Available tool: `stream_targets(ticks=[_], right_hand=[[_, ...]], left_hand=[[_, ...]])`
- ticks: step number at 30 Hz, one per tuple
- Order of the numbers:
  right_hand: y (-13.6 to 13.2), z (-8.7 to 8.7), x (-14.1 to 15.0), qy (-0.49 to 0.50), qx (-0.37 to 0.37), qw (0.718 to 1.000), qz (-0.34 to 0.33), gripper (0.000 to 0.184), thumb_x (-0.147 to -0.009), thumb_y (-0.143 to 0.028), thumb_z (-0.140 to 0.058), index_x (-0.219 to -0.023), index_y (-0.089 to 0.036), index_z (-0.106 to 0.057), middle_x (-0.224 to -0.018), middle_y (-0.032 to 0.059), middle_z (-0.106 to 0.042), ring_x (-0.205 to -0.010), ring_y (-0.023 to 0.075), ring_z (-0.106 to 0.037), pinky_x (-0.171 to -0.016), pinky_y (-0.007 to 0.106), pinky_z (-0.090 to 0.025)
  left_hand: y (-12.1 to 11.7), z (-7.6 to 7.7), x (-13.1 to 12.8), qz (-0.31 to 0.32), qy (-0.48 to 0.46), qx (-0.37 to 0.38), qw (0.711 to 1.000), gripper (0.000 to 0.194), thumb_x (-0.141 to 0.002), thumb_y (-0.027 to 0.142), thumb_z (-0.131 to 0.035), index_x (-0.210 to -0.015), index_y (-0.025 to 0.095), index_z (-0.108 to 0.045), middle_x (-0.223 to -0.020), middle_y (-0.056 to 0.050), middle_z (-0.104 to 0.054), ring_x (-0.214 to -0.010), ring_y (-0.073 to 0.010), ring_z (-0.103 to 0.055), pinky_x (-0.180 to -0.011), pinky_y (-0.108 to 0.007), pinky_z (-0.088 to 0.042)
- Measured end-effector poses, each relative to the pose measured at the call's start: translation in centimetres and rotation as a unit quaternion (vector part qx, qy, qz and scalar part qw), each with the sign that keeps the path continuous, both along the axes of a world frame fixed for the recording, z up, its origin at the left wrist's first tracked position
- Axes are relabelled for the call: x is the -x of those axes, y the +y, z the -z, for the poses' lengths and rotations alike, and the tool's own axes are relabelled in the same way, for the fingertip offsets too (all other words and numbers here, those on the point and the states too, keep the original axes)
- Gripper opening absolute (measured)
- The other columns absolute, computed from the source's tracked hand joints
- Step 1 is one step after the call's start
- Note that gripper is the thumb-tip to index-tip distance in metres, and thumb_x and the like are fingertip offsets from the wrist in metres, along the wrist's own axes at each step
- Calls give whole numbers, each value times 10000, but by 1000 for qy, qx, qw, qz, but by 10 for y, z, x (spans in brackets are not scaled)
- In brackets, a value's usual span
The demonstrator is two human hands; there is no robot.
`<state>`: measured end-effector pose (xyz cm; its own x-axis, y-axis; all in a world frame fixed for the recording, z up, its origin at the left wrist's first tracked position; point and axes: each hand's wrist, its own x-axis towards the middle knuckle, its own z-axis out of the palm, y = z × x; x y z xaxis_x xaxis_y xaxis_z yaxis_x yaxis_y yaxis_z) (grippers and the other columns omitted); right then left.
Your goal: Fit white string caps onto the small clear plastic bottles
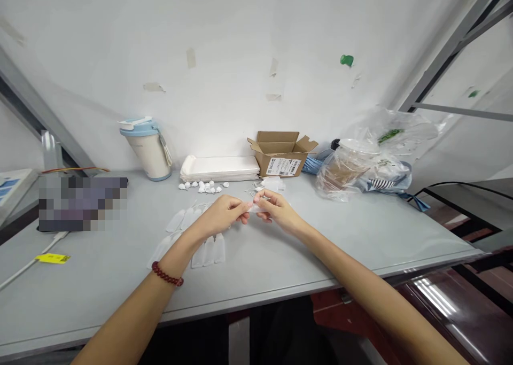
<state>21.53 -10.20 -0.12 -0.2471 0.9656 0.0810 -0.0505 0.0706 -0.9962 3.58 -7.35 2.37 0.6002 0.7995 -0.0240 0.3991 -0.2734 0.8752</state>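
Observation:
Over the middle of the table, my left hand [224, 214] and my right hand [279, 211] meet, fingertips pinching a small translucent white plastic piece [255, 208] between them. Fingers cover most of it, so its full shape is hidden. Partly under my left forearm lie several flat translucent plastic tags [208, 253] in rough rows. Beyond the hands is a loose group of small white knobs [206, 187], some with thin strings. A little heap of similar translucent tags [272, 183] rests just behind my right hand.
Along the wall stand a cream tumbler [148, 154], a stack of white flat sheets [220, 167] and an open cardboard box [282, 159]. Plastic bags with a lidded cup [348, 167] sit at right. A pixelated dark device [84, 202] and a cable with yellow label [53, 258] lie left.

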Motion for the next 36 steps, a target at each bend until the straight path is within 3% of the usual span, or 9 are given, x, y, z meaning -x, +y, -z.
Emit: stream_targets(ticks=[8, 12, 18, 23, 29, 36], right_hand=[[1, 0, -3, 20, 46, 998, -26, 364, -736, -494, -667, -805, -206, -456, -574, -55, -507, -492, 69, -423, -451, 184, -262], [3, -1, -4, -14, 7, 1000, -23, 351, -748, -494, -653, -799, -199, -470, -565, -44, -538, -483, 75, -421, -442, 196, -295], [5, 2, -3, -54, -39, 998, -17, 324, -780, -490, -619, -805, -189, -501, -563, -36, -571, -424, 62, -365, -440, 219, -339], [4, 3, -4, -112, -76, 991, 3, 309, -805, -486, -586, -844, -184, -535, -620, -12, -620, -407, 60, -384, -423, 215, -331], [4, 8, -2, -194, -156, 967, 60, 329, -780, -429, -628, -992, -178, -611, -705, 6, -606, -474, 84, -435, -451, 229, -353], [2, 6, -4, -217, -218, 945, 109, 360, -823, -471, -554, -947, -160, -686, -572, -11, -482, -522, 113, -385, -509, 257, -320]], left_hand=[[0, -3, 3, -8, -18, -24, 1000, 336, -754, 467, -586, -655, 161, -685, -626, -20, -632, -603, -145, -537, -576, -259, -413], [4, 0, 4, -8, -38, -46, 998, 261, -737, 412, -627, -718, 163, -702, -735, -36, -685, -705, -167, -585, -647, -267, -440], [9, -1, 10, -6, -16, -66, 998, 281, -742, 442, -627, -744, 177, -721, -760, -39, -699, -700, -169, -582, -616, -260, -438], [6, -4, 9, -14, -18, -33, 999, 341, -758, 490, -589, -711, 165, -681, -755, -36, -671, -589, -126, -520, -504, -229, -405], [9, 4, 4, -55, -43, -2, 998, 401, -761, 541, -560, -662, 155, -600, -687, -32, -609, -583, -131, -521, -453, -224, -441], [3, 8, -5, -42, -94, 74, 992, 394, -750, 524, -599, -637, 156, -514, -611, 14, -511, -469, -83, -475, -392, -215, -446]])
